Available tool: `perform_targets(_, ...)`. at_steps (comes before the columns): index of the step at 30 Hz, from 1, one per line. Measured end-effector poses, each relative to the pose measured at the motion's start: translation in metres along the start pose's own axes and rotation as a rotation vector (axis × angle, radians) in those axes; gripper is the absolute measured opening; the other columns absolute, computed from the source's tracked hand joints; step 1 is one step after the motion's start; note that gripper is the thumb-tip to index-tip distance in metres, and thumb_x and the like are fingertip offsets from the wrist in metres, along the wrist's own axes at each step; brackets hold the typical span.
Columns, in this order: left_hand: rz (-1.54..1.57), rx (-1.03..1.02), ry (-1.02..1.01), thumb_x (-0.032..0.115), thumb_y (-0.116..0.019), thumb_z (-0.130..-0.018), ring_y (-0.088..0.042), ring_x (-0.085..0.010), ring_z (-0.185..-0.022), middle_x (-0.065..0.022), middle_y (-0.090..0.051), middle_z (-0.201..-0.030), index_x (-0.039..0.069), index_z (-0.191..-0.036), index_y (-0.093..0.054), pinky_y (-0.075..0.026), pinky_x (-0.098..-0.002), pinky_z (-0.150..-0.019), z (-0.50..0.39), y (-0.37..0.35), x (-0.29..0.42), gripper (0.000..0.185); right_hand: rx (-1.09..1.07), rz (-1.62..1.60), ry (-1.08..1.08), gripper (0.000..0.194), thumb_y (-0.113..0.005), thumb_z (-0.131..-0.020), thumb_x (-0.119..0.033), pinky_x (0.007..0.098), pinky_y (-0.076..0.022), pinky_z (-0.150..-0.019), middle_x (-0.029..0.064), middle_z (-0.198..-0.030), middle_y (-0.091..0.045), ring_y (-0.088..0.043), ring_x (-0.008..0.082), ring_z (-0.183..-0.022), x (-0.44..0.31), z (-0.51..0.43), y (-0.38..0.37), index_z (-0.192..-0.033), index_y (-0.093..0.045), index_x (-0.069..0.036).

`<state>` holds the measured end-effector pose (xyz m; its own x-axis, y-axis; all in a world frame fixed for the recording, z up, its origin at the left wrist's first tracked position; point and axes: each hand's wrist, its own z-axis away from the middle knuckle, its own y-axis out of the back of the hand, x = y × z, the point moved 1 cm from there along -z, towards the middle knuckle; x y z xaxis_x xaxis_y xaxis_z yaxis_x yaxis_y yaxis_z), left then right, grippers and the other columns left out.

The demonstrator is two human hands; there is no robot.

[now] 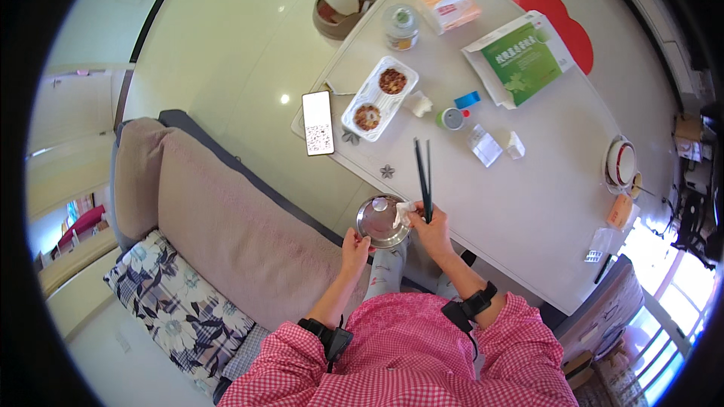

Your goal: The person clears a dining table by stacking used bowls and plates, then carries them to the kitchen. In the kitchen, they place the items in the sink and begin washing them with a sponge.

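Note:
A shallow round steel dish [376,226] is tilted over my lap, its rim pinched by my left hand [356,250]. In my right hand [431,226] are a pair of dark chopsticks [423,181], pointing away from me, and a crumpled white tissue [403,213] that lies against the dish's right side. Beyond the hands, on the table [509,203], stands a white plastic tray [362,96] with two round wells of reddish-brown bits. A small flower-shaped metal piece [387,171] lies near the table's edge, and a similar piece [350,137] is beside the tray.
A phone [318,124] overhangs the table's left edge. Farther back are a clear jar [402,27], a tissue pack [449,8] and a green-and-white box [520,62]. A small can [452,118] stands mid-table. The sofa [243,209] is at left, a waste bin [339,22] beyond.

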<state>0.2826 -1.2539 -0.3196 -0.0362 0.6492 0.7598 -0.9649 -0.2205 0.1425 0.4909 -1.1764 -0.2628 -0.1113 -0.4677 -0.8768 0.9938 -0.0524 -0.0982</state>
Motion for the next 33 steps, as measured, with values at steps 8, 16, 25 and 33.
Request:
perform_targets(8, 0.031, -0.296, -0.138, 0.004, -0.054, -0.084, -0.059, -0.0132, -0.076, -0.0057, -0.057, -0.090, 0.002, -0.100, -0.051, -0.055, -0.0289, -0.064, -0.010, -0.064, 0.064, 0.016, 0.168, 0.444, 0.453, 0.025, -0.067, -0.078, -0.015, 0.0367, -0.0492, -0.071, 0.0130, -0.100, -0.058, -0.060, 0.0317, -0.084, -0.040, 0.023, 0.018, -0.097, -0.063, -0.001)
perform_targets(16, -0.179, -0.367, -0.345, 0.002, -0.053, -0.084, -0.058, -0.0126, -0.069, -0.0072, -0.056, -0.087, 0.002, -0.094, -0.048, -0.055, -0.0275, -0.059, -0.015, -0.081, 0.122, 0.011, 0.384, 0.069, 0.190, 0.021, -0.059, -0.086, -0.013, 0.0297, -0.0474, -0.064, 0.0104, -0.075, -0.063, -0.062, 0.0186, -0.069, -0.041, 0.026, 0.073, -0.100, -0.063, 0.001)
perform_targets(25, -0.521, -0.579, -0.284, -0.004, -0.051, -0.083, -0.059, -0.0146, -0.072, -0.0074, -0.055, -0.088, 0.001, -0.094, -0.047, -0.057, -0.0307, -0.060, 0.028, -0.110, 0.156, 0.012, 0.574, -0.352, 0.081, 0.020, -0.058, -0.088, -0.013, 0.0239, -0.0412, -0.056, 0.0029, -0.069, -0.063, -0.055, 0.0086, -0.065, 0.029, 0.093, 0.158, -0.100, -0.065, 0.001)
perform_targets(33, -0.645, -0.669, -0.226, 0.000, -0.050, -0.083, -0.064, -0.0203, -0.074, -0.0099, -0.060, -0.092, 0.001, -0.101, -0.049, -0.057, -0.0343, -0.063, 0.097, -0.179, 0.133, 0.018, 0.673, -0.671, -0.057, 0.017, -0.056, -0.088, -0.009, 0.0223, -0.0371, -0.052, 0.0036, -0.066, -0.060, -0.052, 0.0081, -0.057, 0.089, 0.228, 0.281, -0.099, -0.064, 0.001)
